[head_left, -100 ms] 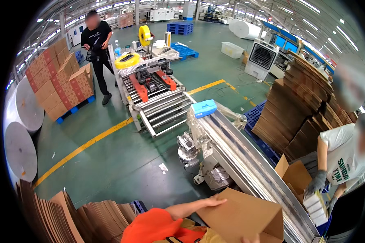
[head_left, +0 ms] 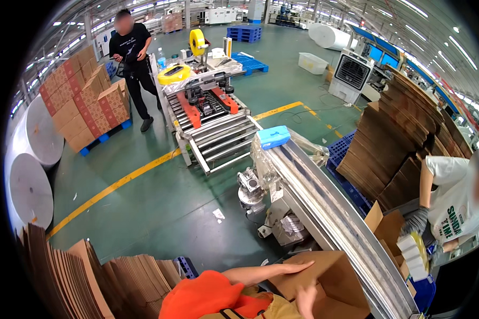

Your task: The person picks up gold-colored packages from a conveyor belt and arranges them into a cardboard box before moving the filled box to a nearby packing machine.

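Note:
An open brown cardboard carton (head_left: 332, 274) is in front of me at the bottom of the head view, beside the long metal conveyor. My left hand (head_left: 298, 267) lies flat on its upper left panel, fingers stretched out. My right hand (head_left: 306, 299) is by the carton's near left side with its fingers apart, somewhat blurred. Past the conveyor, a co-worker's gloved hand (head_left: 414, 226) holds a bundle of white and yellow packs (head_left: 414, 256) next to another open carton (head_left: 389, 228).
Conveyor rails (head_left: 330, 204) run diagonally, with a blue packet (head_left: 273, 137) at their far end. Beyond stands a roller machine (head_left: 221, 135), a person in black (head_left: 130, 48) beside it. Flattened cartons stack at lower left (head_left: 138, 282) and right (head_left: 394, 143). Paper rolls (head_left: 29, 186) stand left.
The carton has turned, so its opening shows more. My right hand has moved up and left along it. The co-worker's hands and packs have shifted slightly. The whole view has shifted a little.

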